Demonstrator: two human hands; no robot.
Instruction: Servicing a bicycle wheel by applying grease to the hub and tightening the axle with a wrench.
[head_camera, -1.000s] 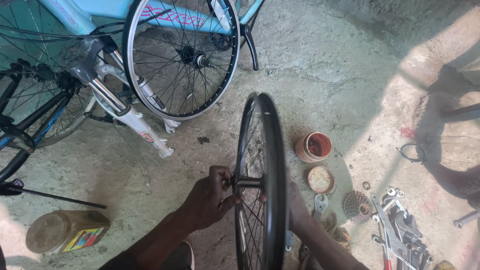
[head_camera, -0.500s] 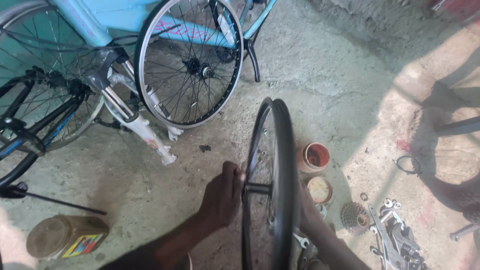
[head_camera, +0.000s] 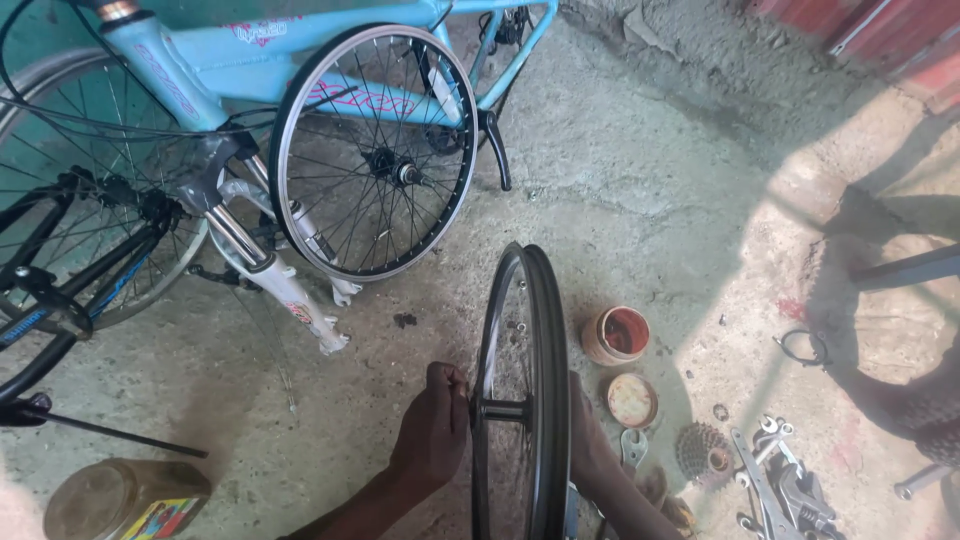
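Jar (head_camera: 125, 497) first, at the far left: we count one, amber with a bright label, lying on the concrete floor (head_camera: 660, 180), and it sits lower and nearer the corner of our view than it did a second ago. Above it stands one light blue bicycle frame (head_camera: 215, 60), with one silver wheel (head_camera: 375, 150) leaning against it; both now fill more of the upper left than before, since our head has dipped and swung.

Next comes our left hand (head_camera: 432, 432), fingers curled and pinched together at the end of the axle of the black wheel (head_camera: 522, 400). Earlier this hand lay flatter against the spokes; now it is bunched tight at the hub. We count one black wheel, standing upright on edge on the floor between our two hands, seen nearly edge-on.

Our right hand (head_camera: 588, 450) is mostly hidden behind the rim, so we cannot tell how its grip stands.

Further right we count two small round tins: one rusty tin (head_camera: 616, 335) on its side and one flat lid (head_camera: 632, 400) just below it. Beside these lie one wrench (head_camera: 634, 447), one cog cluster (head_camera: 704, 453) and a heap of tools (head_camera: 780, 485).
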